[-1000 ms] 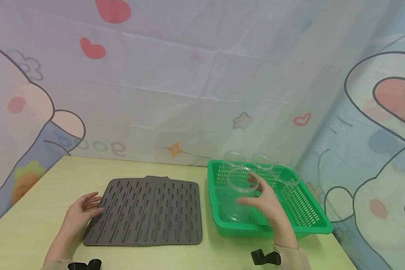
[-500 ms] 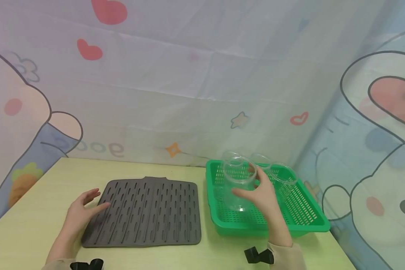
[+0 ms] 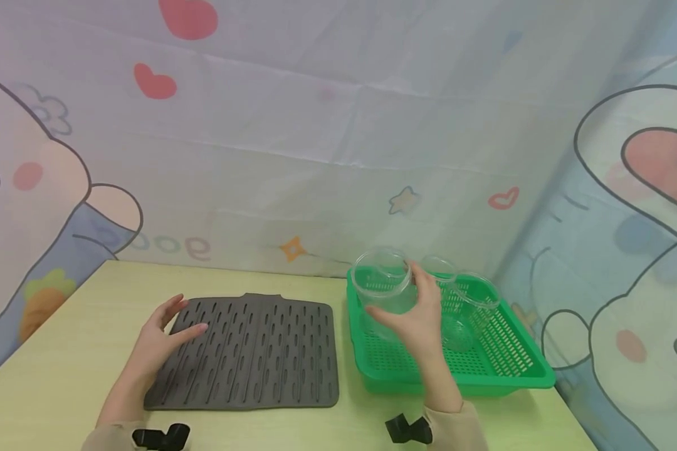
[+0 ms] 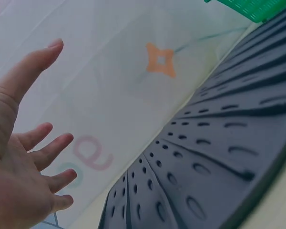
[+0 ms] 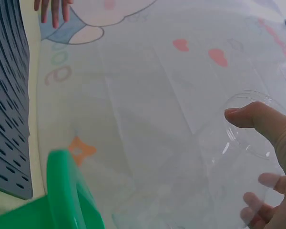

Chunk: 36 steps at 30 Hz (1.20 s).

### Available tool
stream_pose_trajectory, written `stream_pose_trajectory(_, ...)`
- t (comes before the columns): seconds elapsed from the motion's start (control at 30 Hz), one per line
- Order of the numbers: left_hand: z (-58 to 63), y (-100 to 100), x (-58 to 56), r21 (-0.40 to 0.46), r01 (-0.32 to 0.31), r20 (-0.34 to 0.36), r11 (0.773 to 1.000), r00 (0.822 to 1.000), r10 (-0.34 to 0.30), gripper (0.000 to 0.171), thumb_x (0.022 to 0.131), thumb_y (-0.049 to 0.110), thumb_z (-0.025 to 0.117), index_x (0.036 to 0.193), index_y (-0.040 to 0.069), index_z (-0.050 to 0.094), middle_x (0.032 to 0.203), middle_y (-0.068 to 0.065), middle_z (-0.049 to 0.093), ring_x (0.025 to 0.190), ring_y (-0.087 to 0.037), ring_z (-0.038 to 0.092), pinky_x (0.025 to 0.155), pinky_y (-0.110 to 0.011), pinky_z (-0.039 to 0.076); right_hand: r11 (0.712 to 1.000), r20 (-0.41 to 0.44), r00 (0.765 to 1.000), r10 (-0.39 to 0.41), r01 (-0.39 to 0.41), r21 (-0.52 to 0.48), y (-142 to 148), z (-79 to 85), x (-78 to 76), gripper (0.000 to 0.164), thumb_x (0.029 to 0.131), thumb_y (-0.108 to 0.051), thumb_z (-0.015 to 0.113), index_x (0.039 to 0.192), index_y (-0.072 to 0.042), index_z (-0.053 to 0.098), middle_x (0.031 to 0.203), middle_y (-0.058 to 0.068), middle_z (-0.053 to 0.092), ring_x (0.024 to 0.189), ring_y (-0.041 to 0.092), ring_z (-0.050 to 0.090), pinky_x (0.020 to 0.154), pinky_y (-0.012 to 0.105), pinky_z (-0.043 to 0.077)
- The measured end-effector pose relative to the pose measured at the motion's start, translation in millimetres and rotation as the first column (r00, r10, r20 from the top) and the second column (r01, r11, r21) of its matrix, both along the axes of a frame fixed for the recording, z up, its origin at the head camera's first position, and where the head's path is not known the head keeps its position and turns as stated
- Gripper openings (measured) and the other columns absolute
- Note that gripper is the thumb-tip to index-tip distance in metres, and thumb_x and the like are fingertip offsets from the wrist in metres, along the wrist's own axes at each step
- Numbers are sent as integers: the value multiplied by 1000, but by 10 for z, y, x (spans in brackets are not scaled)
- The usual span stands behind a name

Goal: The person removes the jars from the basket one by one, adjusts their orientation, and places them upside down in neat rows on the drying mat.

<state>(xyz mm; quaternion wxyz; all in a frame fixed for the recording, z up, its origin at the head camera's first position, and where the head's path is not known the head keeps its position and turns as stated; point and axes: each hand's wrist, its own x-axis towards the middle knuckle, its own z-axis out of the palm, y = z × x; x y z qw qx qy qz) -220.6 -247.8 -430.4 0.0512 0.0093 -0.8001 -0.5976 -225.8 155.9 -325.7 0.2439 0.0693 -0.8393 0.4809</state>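
Observation:
My right hand (image 3: pixel 414 316) grips a clear plastic cup (image 3: pixel 380 294) round its side, thumb on the near side and fingers behind. The cup tilts a little to the left over the green basket (image 3: pixel 417 383). In the right wrist view the clear cup (image 5: pixel 219 157) shows faintly between thumb and fingers. Several more clear cups (image 3: pixel 476 291) stand inside the basket. My left hand (image 3: pixel 158 338) hovers over the left edge of a dark grey slotted mat (image 3: pixel 254 357), its fingers spread and holding nothing. The left wrist view shows the left hand (image 4: pixel 28 157) beside the mat.
The pale yellow table (image 3: pixel 299 432) carries the mat on the left and the basket on the right, with a narrow strip between them. Behind hangs a cartoon-printed curtain (image 3: pixel 271 156). Black wrist cameras (image 3: pixel 409 429) sit by both sleeves.
My right hand has raised the cup and carried it left toward the basket's left side. My left hand has shifted right and forward over the mat's edge.

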Motion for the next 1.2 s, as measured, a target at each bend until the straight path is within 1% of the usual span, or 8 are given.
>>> stream_pose_trajectory(0.17, 78, 45, 9, 36, 28, -23, 999, 999, -27, 99, 90, 24, 72, 158, 12, 1, 163, -19, 10, 150, -43, -2, 111, -74, 11, 1000, -218, 976, 23, -19, 23, -205, -24, -7, 91, 59, -14, 92, 140, -6, 50, 134, 21, 48, 123, 38, 40, 100, 66, 37)
stream_pose_trajectory(0.27, 123, 87, 14, 67, 51, -39, 996, 998, -48, 99, 90, 20, 71, 158, 13, 0, 164, -18, 6, 150, -40, -2, 113, -72, 10, 998, -292, 955, 49, -33, 61, -320, -37, -19, 91, 59, -16, 92, 140, -9, 50, 132, 21, 48, 122, 39, 39, 96, 66, 39)
stream_pose_trajectory(0.43, 183, 171, 9, 107, 83, -48, 991, 996, -78, 101, 89, 13, 71, 158, 13, -3, 164, -19, 4, 149, -43, 1, 114, -72, 11, 992, -325, 942, 88, -54, 111, -526, -42, -32, 93, 58, -17, 90, 141, -13, 49, 131, 21, 45, 120, 40, 44, 91, 63, 47)
stream_pose_trajectory(0.57, 216, 252, 14, 111, 111, -57, 988, 993, -105, 103, 88, 10, 71, 158, 14, -5, 163, -21, 5, 148, -47, 4, 111, -74, 13, 985, -382, 913, 142, -92, 146, -703, -50, -53, 91, 58, -14, 88, 140, -9, 49, 130, 22, 45, 117, 40, 50, 90, 58, 50)
stream_pose_trajectory(0.63, 239, 298, 22, 113, 136, -66, 984, 989, -129, 103, 88, 9, 71, 158, 15, -4, 163, -21, 5, 148, -48, 5, 110, -74, 15, 977, -415, 896, 157, -80, 196, -788, -68, -71, 91, 58, -14, 88, 140, -10, 49, 129, 21, 46, 115, 38, 51, 88, 55, 51)
stream_pose_trajectory(0.87, 334, 465, 39, 122, 216, -114, 969, 973, -202, 103, 86, 9, 72, 158, 15, -1, 163, -19, 7, 147, -46, 12, 112, -67, 25, 923, -467, 866, 181, 14, 384, -1027, -201, -91, 92, 59, -17, 90, 141, -13, 49, 129, 16, 48, 113, 34, 52, 86, 46, 52)
stream_pose_trajectory(1.03, 393, 548, 63, 119, 256, -123, 959, 963, -241, 105, 85, 12, 75, 158, 16, 0, 162, -19, 7, 146, -46, 14, 110, -72, 24, 886, -473, 863, 178, 69, 459, -1151, -341, -102, 94, 56, -20, 93, 139, -14, 51, 127, 15, 50, 111, 32, 54, 85, 43, 53)
stream_pose_trajectory(1.2, 434, 607, 95, 160, 297, -136, 941, 951, -277, 102, 86, 12, 74, 158, 15, 2, 162, -17, 10, 146, -45, 19, 109, -74, 21, 843, -469, 865, 179, 111, 526, -1253, -461, -107, 92, 55, -25, 94, 137, -15, 53, 127, 13, 52, 113, 31, 55, 88, 43, 54)
